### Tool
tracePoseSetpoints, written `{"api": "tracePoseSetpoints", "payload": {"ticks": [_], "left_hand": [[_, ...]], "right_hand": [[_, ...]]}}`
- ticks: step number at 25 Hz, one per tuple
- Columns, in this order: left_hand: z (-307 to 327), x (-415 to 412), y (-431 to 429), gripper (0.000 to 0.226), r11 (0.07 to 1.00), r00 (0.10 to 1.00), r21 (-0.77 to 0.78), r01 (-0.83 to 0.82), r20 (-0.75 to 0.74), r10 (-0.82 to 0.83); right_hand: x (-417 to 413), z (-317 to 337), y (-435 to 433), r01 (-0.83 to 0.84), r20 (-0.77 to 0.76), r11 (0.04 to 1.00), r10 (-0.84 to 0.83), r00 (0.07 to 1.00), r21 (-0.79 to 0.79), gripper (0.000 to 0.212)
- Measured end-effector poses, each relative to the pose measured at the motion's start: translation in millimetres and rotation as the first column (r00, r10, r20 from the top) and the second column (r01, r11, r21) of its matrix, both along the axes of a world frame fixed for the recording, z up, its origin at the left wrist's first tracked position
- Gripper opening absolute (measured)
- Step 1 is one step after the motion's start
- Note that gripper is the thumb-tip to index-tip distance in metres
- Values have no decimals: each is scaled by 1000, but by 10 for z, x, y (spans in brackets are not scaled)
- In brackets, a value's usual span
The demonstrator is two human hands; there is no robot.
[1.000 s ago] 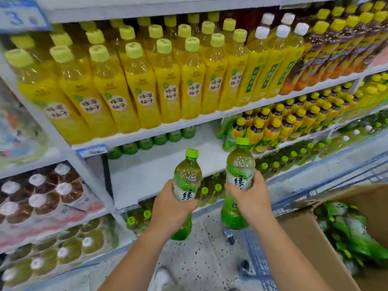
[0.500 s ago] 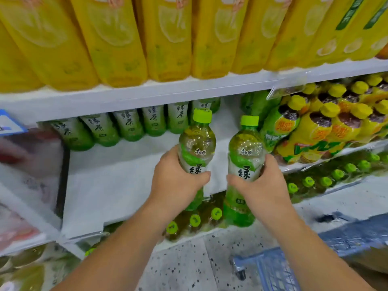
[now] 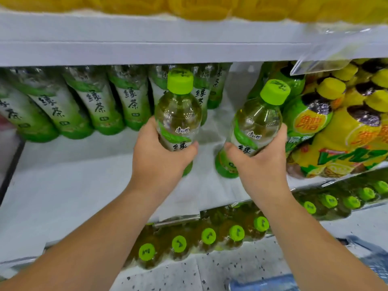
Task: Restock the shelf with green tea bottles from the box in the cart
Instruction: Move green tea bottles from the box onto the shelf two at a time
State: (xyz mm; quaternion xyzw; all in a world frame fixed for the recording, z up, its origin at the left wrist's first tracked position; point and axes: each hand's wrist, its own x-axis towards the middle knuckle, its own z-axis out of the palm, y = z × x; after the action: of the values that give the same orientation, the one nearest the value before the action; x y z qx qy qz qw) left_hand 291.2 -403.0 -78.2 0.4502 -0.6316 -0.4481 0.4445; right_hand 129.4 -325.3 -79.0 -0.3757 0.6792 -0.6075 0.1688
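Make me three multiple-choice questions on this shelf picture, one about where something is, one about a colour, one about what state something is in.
1. Where does the row of green tea bottles stand?
A. at the back of the shelf
B. at the front edge
C. on the floor

2. What colour is the cap on the bottle in the left hand?
A. white
B. light green
C. red

3. What is the right hand doing?
A. hanging empty
B. gripping a bottle
C. resting flat on the shelf

Answers: 1 A, bare shelf lies before them; 2 B, its cap shows; 3 B, fingers wrap the label.

Two green-capped green tea bottles (image 3: 178, 114) (image 3: 255, 127), near upright, above the white shelf (image 3: 63, 185).
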Motion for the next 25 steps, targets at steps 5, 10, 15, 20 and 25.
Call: {"api": "tracePoseSetpoints", "payload": {"ticks": [5, 10, 15, 20, 25], "left_hand": [[-229, 184, -29, 65, 992, 989, 3, 123, 79, -123], [-528, 316, -37, 52, 996, 962, -15, 88, 260, -81], [-589, 212, -258, 58, 998, 959, -40, 43, 281, -30], [-703, 213, -301, 58, 994, 941, -102, 37, 338, -1], [-740, 194, -242, 58, 988, 920, -148, 32, 392, 29]], "right_hand": [[-24, -246, 97, -69, -34, 988, 74, 997, 138, 59], [7, -483, 164, 55, -135, 962, -20, 991, 267, 51], [-106, -453, -224, 105, -128, 968, -77, 989, 229, 50], [-199, -462, -566, 130, -148, 961, -96, 984, 243, 42], [-242, -467, -831, 140, -140, 958, -107, 984, 251, 49]]}}
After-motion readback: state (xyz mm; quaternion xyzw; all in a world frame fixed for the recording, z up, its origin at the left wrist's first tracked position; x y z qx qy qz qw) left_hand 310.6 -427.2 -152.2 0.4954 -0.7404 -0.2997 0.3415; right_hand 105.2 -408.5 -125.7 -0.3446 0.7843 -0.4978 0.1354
